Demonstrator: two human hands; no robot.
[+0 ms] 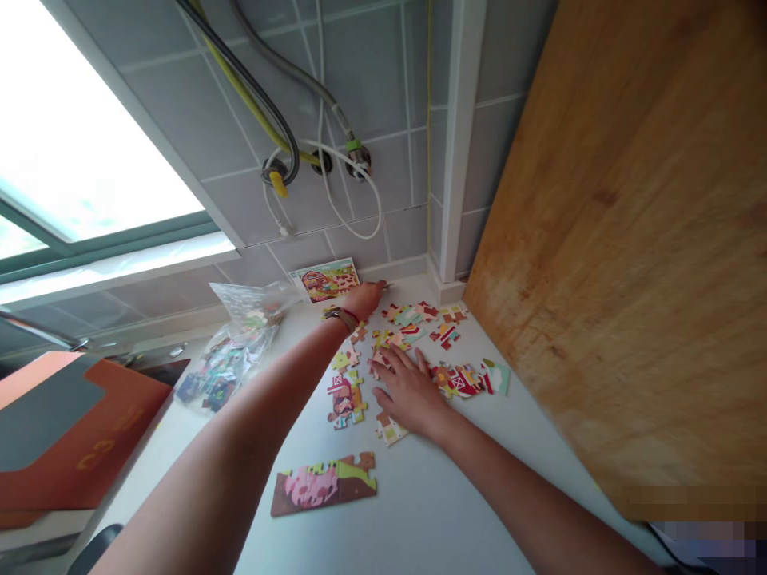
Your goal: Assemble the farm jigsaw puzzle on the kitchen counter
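Orange card box (89,447) at about 8:30, taking the right hand as clock centre. Next inward, at 9:30, a clear plastic bag (240,351) with dark and coloured pieces inside. Pink-animal strip (323,485), joined, at 8 o'clock, apart from other pieces; long axis near 9-to-3, right end slightly raised. Barn block (346,399) at 9. Picture card (327,279) at 10:30, leaning by the tiled wall. Left hand (364,299) at 11, fingers drawn together; a small dark edge shows at the tips, possibly a pinched piece, but grip cannot be confirmed. Right hand (411,391): spread and relaxed, palm down, fingertips on loose puzzle pieces (403,334) toward 12. Red barn run (459,381) at 3; wooden panel (629,239) at 2.

Governing relation, my judgement: strip to right hand, the nearer of the two; left hand lies well beyond.
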